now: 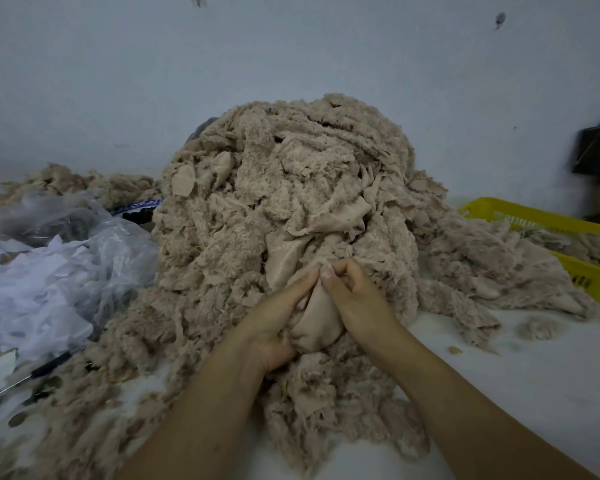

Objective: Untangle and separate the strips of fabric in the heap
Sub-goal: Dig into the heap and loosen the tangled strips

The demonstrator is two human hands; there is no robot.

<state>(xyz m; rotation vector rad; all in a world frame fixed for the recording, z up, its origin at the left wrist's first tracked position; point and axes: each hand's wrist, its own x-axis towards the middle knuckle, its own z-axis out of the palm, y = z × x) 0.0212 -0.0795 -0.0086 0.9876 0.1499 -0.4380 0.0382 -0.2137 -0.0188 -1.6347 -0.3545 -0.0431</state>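
Far left, a crumpled pile of clear and white plastic bags (49, 265) sits on the white table (534, 375), with a slim black pen (32, 375) lying just in front of it. Behind the bags, a low mound of beige fluff (84, 181) lies against the pale wall.

Centre now: the big heap of fuzzy beige fabric strips (291, 188) towers against the wall and spills forward between the forearms. At its near foot, the left hand (274, 323) has its fingers curled under and round a smooth beige fabric strip (317, 323), thumb stretched up along it. The right hand (357, 299) is pressed in on the strip's other side, fingers bent, thumb and forefinger pinching its top end. The two thumb tips touch. The strip's upper end runs into the tangle.

Right of the heap, loose strips trail into a yellow slotted plastic basket (534, 216), and a small tuft (537, 327) lies apart on the table. A dark bag (596, 150) hangs at the far edge.
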